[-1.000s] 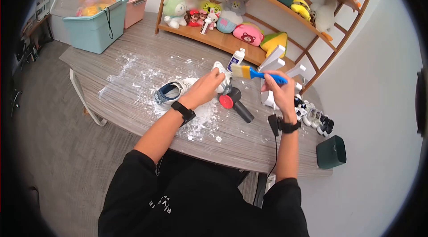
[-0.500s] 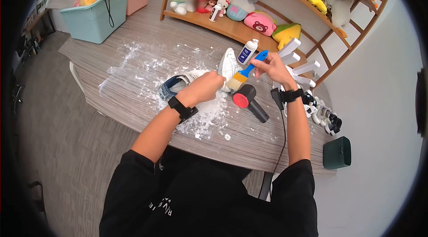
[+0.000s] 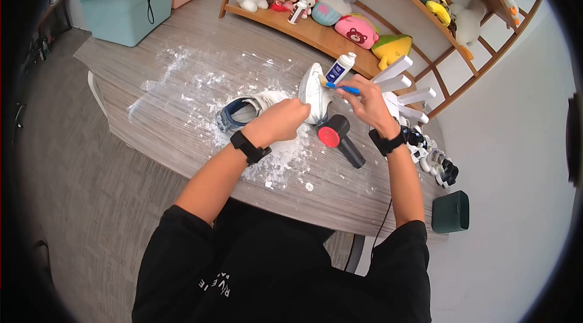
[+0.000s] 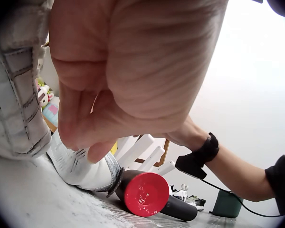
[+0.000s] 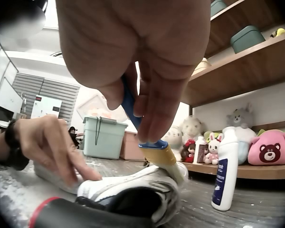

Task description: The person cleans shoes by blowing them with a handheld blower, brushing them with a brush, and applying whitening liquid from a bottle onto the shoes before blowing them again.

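Observation:
In the head view my right hand (image 3: pixel 368 104) pinches a paintbrush by its blue handle (image 3: pixel 347 89). Its pale bristles, below a yellow ferrule (image 5: pixel 159 156), press on the upper of a white sneaker (image 3: pixel 312 91). The fingers of my left hand (image 3: pixel 280 121) curl at the near left side of that sneaker, their tips against it in the right wrist view. Left of this hand lies another white sneaker with a blue lining (image 3: pixel 229 118). Close by the brushed sneaker is a black hand-held tool (image 3: pixel 351 152) with a red round face (image 4: pixel 146 194).
White powder (image 3: pixel 276 168) and crumbs are scattered over the grey table. A white bottle with a blue label (image 3: pixel 340 69) stands behind the sneaker. White racks (image 3: pixel 398 83), more shoes (image 3: pixel 434 162) and a dark green bin (image 3: pixel 450 212) line the right; plush toys fill the shelf (image 3: pixel 273 16).
My right hand has brought the brush down from the air onto the sneaker, then farther along it, the handle now lying flatter. My left hand stays at the sneaker.

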A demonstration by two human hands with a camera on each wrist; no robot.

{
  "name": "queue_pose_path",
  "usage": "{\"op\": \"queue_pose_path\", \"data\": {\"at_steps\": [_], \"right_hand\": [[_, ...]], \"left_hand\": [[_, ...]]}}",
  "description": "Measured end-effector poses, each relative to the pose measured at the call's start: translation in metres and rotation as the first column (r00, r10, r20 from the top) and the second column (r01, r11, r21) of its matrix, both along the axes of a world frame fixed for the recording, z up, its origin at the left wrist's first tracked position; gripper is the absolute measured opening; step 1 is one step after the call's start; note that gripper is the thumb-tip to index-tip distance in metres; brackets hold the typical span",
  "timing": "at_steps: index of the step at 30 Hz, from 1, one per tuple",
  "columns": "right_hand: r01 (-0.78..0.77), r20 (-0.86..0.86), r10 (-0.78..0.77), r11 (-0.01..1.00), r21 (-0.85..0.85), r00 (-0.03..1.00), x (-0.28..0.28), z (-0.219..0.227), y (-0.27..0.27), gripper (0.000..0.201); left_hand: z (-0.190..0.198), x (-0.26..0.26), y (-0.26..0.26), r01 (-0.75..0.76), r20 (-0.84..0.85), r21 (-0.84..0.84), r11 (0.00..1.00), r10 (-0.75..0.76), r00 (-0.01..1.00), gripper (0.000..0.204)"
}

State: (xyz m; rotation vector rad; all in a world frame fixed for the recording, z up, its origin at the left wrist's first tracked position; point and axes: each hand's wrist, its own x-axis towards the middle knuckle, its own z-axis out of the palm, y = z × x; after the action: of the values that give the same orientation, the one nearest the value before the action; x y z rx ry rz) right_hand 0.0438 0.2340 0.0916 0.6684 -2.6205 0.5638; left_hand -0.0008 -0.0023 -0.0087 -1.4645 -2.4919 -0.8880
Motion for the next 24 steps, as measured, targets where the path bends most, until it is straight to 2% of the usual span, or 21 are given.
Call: {"op": "queue_pose_path", "data": {"at_steps": [3, 5, 7, 8, 9, 10, 11, 13, 14, 16, 19, 21, 23, 24], "right_hand": [[-0.014, 0.018, 0.012, 0.995, 0.101, 1.000, 0.027, 0.013, -0.008, 0.017], [-0.006, 0.045, 0.002, 0.996, 0.086, 0.999, 0.040, 0.021, -0.009, 0.016], [-0.032, 0.197, 0.054, 0.993, -0.111, 0.979, 0.046, 0.028, -0.008, 0.016], [-0.037, 0.190, 0.058, 0.993, -0.111, 0.980, 0.045, 0.031, -0.011, 0.016], [-0.017, 0.245, 0.073, 0.974, -0.226, 0.967, 0.043, 0.032, -0.014, 0.017], [0.013, 0.300, 0.095, 0.941, -0.339, 0.949, 0.042, 0.032, -0.016, 0.019], [0.012, 0.299, 0.097, 0.940, -0.342, 0.949, 0.035, 0.031, -0.015, 0.019], [0.149, 0.426, -0.002, 0.938, -0.312, 0.905, 0.009, 0.027, -0.011, 0.024], [0.140, 0.424, -0.006, 0.948, -0.284, 0.905, -0.002, 0.029, -0.011, 0.029], [0.142, 0.427, 0.017, 0.930, -0.338, 0.904, -0.035, 0.026, 0.002, 0.029], [0.174, 0.417, 0.002, 0.907, -0.384, 0.909, -0.066, 0.035, 0.013, 0.029], [0.195, 0.344, -0.038, 0.879, -0.435, 0.938, -0.081, 0.036, 0.015, 0.027], [0.183, 0.330, -0.033, 0.882, -0.434, 0.943, -0.089, 0.031, 0.016, 0.027], [0.148, 0.256, -0.043, 0.902, -0.405, 0.966, -0.085, 0.029, 0.009, 0.024]], "left_hand": [[-0.004, 0.004, 0.000, -0.018, -0.032, 0.056, 0.998, 0.020, 0.999, 0.045], [0.000, 0.005, 0.001, -0.030, -0.063, 0.101, 0.994, 0.036, 0.997, 0.040], [0.009, 0.004, 0.006, -0.206, 0.020, 0.194, 0.959, 0.207, 0.978, 0.029], [0.013, 0.003, 0.007, -0.209, 0.013, 0.196, 0.958, 0.211, 0.977, 0.029], [0.016, 0.002, 0.007, -0.220, -0.029, 0.495, 0.840, 0.269, 0.963, 0.025], [0.017, 0.002, 0.007, -0.189, -0.048, 0.743, 0.642, 0.333, 0.942, 0.021], [0.018, 0.001, 0.007, -0.189, -0.050, 0.741, 0.644, 0.334, 0.941, 0.021], [0.022, 0.001, 0.003, -0.194, -0.039, 0.861, 0.470, 0.441, 0.896, 0.020], [0.022, 0.001, 0.002, -0.193, -0.043, 0.858, 0.475, 0.442, 0.896, 0.020], [0.023, -0.002, 0.000, -0.193, -0.001, 0.906, 0.377, 0.457, 0.889, 0.021], [0.024, -0.006, -0.003, -0.210, 0.009, 0.908, 0.363, 0.482, 0.876, 0.021], [0.025, -0.005, -0.003, -0.208, 0.010, 0.910, 0.359, 0.481, 0.876, 0.022], [0.025, -0.007, -0.002, -0.221, 0.026, 0.908, 0.355, 0.480, 0.877, 0.022], [0.027, -0.005, -0.002, -0.212, 0.024, 0.914, 0.344, 0.477, 0.879, 0.022]]}}
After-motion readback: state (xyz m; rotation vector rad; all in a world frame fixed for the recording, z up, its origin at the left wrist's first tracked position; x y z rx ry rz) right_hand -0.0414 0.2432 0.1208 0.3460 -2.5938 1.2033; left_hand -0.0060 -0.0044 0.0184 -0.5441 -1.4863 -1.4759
